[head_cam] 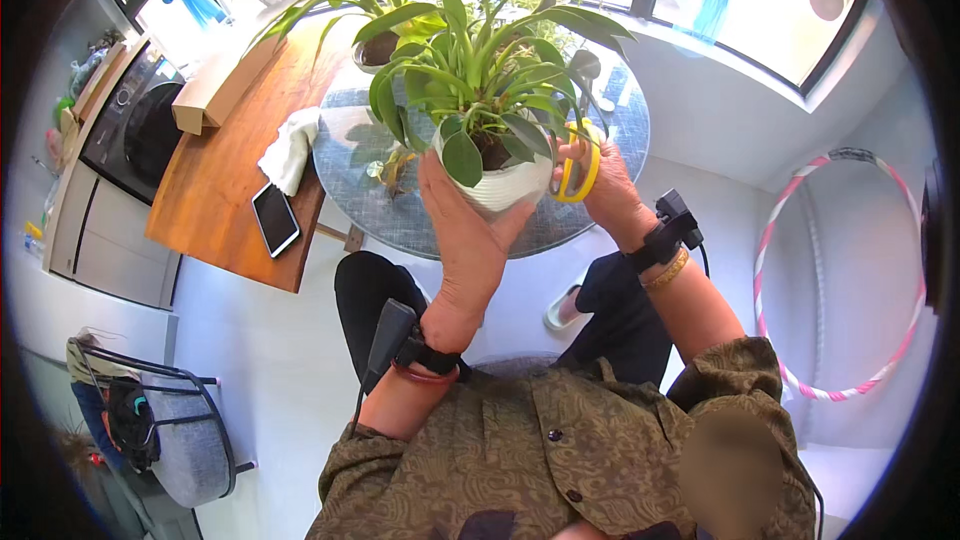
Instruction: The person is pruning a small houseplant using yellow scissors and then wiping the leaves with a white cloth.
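My left hand [469, 232] is wrapped around the lower left side of a ribbed white plant pot [499, 191]. A leafy green plant [480, 82] grows from the soil in it. Against the pot's right side, my right hand [604, 184] holds scissors with yellow handles [589, 172]; their blades are hidden among the leaves. The pot is over the near part of a round table with a grey patterned top [352, 165]. Left of the pot, some yellowed, withered leaves [395, 172] lie on the tabletop.
Behind stands a second potted plant [379, 49]. A wooden table [225, 195] to the left bears a white cloth [292, 150], a smartphone [276, 220] and a long cardboard box [217, 90]. A pink and white hoop [761, 270] leans at the right; a chair [187, 435] stands lower left.
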### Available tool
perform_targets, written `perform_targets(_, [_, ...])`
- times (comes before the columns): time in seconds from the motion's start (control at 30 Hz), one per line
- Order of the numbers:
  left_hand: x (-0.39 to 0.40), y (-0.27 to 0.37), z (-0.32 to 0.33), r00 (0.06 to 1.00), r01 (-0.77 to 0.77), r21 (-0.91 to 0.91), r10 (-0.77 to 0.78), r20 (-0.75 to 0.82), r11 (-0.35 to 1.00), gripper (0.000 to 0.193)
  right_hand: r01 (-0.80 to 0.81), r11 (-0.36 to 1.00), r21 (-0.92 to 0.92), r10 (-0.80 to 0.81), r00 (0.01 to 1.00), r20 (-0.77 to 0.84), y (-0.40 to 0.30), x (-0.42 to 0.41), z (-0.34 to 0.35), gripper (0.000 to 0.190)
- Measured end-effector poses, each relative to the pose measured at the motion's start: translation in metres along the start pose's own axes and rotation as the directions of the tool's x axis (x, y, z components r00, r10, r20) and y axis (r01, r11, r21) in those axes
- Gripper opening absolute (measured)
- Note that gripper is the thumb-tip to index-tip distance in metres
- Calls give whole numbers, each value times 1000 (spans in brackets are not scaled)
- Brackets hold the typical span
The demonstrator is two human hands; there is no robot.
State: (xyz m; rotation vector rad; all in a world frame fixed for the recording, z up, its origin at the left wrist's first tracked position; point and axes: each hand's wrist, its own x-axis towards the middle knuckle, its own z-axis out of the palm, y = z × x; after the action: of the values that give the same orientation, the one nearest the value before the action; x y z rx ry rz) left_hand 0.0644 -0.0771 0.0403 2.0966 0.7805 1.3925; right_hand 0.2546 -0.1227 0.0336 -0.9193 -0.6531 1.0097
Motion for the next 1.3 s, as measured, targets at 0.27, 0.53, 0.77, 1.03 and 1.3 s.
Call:
perform_targets(0.27, [14,-30,-12,995,-15,-191,33,92,981,102,43,998,-43,-48,992,-117,3,-27,13,25])
perform_targets(0.53, [37,-46,-50,911,172,-228,-66,407,958,99,53,993,-108,-69,987,-147,-2,-39,20,31])
perform_targets(0.77, [-4,-28,-35,964,242,-141,-221,146,960,94,117,992,56,-107,982,-157,8,-8,18,30])
perform_targets(1.03, [13,-40,-19,979,182,-304,-143,148,935,102,95,992,79,-82,985,-151,14,-17,19,34])
perform_targets(1.3, [36,-49,-54,895,278,-352,-107,434,894,96,63,988,141,-38,984,-175,17,-46,33,32])
